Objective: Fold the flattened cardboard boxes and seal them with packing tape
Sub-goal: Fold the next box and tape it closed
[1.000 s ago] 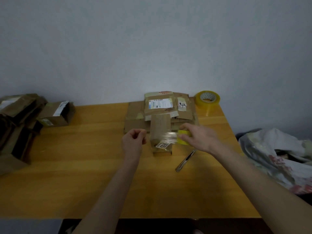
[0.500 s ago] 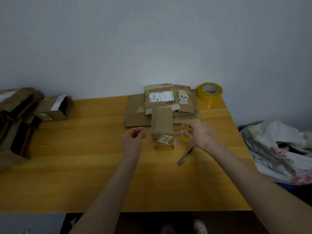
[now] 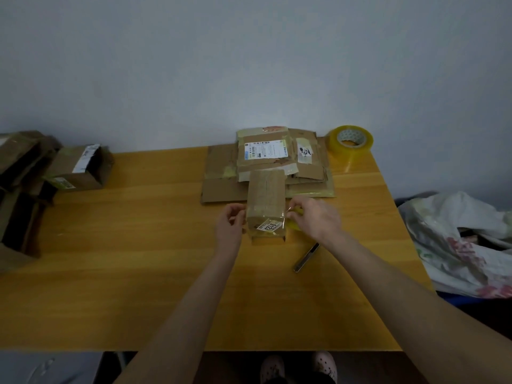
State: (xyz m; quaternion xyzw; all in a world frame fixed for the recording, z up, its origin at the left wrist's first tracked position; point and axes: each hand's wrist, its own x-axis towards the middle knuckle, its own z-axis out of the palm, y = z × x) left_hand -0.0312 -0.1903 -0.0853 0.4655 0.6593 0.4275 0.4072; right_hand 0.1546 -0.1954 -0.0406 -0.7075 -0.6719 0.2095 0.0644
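Edges and room: the orange-brown wooden table is filling the middle of the frame. Its near edge is running along the bottom and its right edge is slanting down the right side. Bare wood is lying open across the lower centre and left of centre.

A pile of brown cardboard packaging is crowding the left edge, with an assembled brown cardboard box bearing a white label just beside it. A stack of flattened brown cardboard boxes is lying at the far edge, upper centre. A large roll of yellowish clear packing tape is standing at the far right corner. A slim dark pen-like tool is lying right of centre.

Room: a plain grey wall is rising behind. A white floral cloth bundle is sitting off the table at right.

Task item: the small folded brown cardboard box is standing at centre, touching the stack. A clear tape strip is crossing its near end.

Hands: both forearms are reaching in from the bottom. The left hand is curling at the box's left side; cannot tell whether it is pinching the strip. The right hand is gripping a small yellow tape roll at the box's right side.
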